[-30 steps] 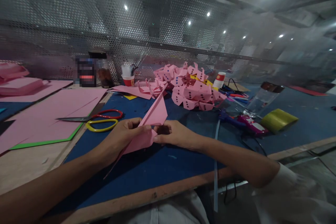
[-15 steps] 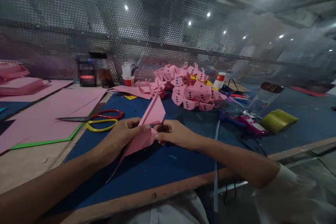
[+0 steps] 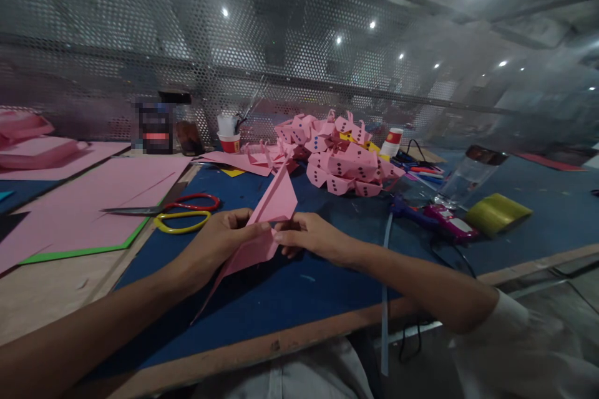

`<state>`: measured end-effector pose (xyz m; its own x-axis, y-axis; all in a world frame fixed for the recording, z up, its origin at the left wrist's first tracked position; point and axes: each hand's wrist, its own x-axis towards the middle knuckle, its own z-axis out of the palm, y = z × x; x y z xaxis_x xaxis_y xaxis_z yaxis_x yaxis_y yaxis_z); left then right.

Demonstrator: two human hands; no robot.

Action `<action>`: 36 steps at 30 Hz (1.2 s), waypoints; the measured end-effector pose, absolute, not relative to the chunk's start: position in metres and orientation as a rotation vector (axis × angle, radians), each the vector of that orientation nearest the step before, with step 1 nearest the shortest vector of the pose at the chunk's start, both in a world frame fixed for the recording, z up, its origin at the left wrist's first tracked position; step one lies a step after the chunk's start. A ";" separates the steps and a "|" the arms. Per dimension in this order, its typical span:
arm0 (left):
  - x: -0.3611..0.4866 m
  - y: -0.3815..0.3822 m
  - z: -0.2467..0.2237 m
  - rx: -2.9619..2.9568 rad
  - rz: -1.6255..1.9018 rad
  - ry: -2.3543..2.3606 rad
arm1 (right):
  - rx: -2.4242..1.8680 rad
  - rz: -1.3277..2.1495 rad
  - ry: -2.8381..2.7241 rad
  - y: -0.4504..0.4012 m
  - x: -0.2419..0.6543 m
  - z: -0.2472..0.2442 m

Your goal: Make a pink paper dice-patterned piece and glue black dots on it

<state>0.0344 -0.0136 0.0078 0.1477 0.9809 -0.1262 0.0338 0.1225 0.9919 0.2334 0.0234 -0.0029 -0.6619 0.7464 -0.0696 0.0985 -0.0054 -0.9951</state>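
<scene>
Two hands share one folded pink paper (image 3: 278, 196), held over the near part of the blue worktop (image 3: 304, 312). The left hand (image 3: 216, 240) has its fingers closed on the middle, thumb across the front. The right hand (image 3: 316, 235) seems to pinch the right edge with thumb and forefinger, beside a notch between upper and lower flaps; its other fingers curl underneath.

My main worry would be the notch: a hard pull by the right fingers could tear it, or set a crease askew. Should the left thumb slacken, the flaps might spring apart. The thin lower point looks easily bent if pressed down; whether it touches the worktop I cannot tell.

Around the hands, the scissors (image 3: 163, 207) lie just beside the left hand, handles towards it, so a sideways shift could knock them. The right arm (image 3: 412, 274) crosses above a strip (image 3: 385, 318) that overhangs the near edge; a careless sweep might drag it. Pushing forward could jab the upper point into the pile (image 3: 344, 165) of pink pieces behind.
</scene>
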 end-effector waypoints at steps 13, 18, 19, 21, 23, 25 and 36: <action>0.039 -0.014 0.004 1.351 0.953 1.151 | -0.930 1.652 -1.844 0.023 0.233 -0.002; 0.038 -0.014 0.005 1.351 0.936 1.198 | -0.876 1.649 -1.863 0.025 0.233 -0.003; 0.038 -0.014 0.006 1.350 0.932 1.200 | -0.863 1.650 -1.871 0.025 0.234 -0.004; 0.037 -0.014 0.006 1.346 0.933 1.191 | -0.845 1.659 -1.884 0.026 0.234 -0.004; 0.036 -0.013 0.005 1.342 0.942 1.191 | -0.829 1.673 -1.884 0.026 0.234 -0.003; 0.035 -0.012 0.004 1.334 0.951 1.205 | -0.823 1.682 -1.875 0.025 0.234 -0.002; 0.035 -0.012 0.004 1.390 0.896 1.194 | -0.804 1.647 -1.904 0.022 0.234 -0.002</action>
<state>0.0349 -0.0118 0.0043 0.2224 0.9710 -0.0877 0.1879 0.0456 0.9811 0.2344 0.0216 -0.0016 -0.7043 0.7098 -0.0117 0.1138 0.0966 -0.9888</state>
